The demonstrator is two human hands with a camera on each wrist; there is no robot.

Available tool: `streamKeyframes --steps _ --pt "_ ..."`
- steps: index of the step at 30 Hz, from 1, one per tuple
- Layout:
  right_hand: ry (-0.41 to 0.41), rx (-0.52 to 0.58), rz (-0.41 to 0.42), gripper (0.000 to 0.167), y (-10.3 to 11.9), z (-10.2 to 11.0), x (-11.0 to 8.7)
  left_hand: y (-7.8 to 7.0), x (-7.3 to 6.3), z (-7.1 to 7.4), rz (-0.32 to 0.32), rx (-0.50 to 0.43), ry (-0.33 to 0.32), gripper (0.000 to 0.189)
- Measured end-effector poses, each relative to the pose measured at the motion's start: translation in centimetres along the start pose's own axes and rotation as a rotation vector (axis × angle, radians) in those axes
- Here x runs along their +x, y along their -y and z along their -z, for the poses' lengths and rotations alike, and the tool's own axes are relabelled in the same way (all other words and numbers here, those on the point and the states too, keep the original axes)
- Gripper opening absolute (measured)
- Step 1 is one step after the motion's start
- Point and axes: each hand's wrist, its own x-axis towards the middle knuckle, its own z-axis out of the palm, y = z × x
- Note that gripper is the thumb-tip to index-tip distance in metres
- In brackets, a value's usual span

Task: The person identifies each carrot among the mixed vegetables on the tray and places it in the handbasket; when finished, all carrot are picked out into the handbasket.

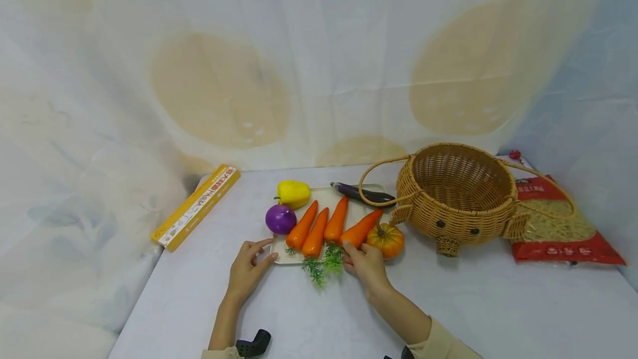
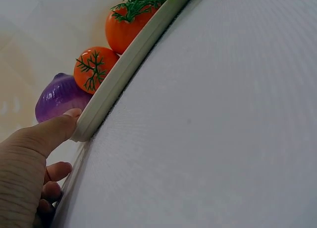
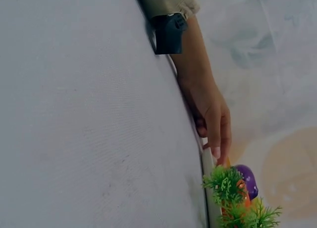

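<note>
My left hand [image 1: 246, 267] holds the near left corner of a cream tray [image 1: 286, 259]. In the left wrist view its thumb [image 2: 62, 129] lies against the tray's corner, beside a purple onion [image 2: 59, 99]. The right wrist view shows the same left hand [image 3: 210, 106] from the side. At the tray's near right part, my right hand [image 1: 368, 267] pinches the leafy end of the rightmost carrot [image 1: 360, 230]. Several carrots [image 1: 315, 237] lie side by side on the tray, green tops toward me. A small orange pumpkin [image 1: 386, 241] sits just right of that hand.
A yellow bell pepper [image 1: 293, 194] and an eggplant [image 1: 366, 194] lie at the tray's far side. Right of it stands a wicker basket [image 1: 448, 212] with loop handles, before a red bag of pasta [image 1: 553, 220]. A yellow pasta box [image 1: 196, 206] lies at the left edge.
</note>
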Motion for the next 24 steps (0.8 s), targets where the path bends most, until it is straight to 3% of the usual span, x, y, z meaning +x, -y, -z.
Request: streamKeyframes --steps 12,24 --pt "-0.054 0.075 -0.081 0.057 0.3 -0.6 0.6 -0.1 -0.1 0.1 -0.009 0.004 -0.011 0.035" --pt "-0.163 0.144 -0.014 0.065 -1.2 -1.5 1.6 -0.1 -0.1 0.0 -0.017 0.021 -0.018 0.034"
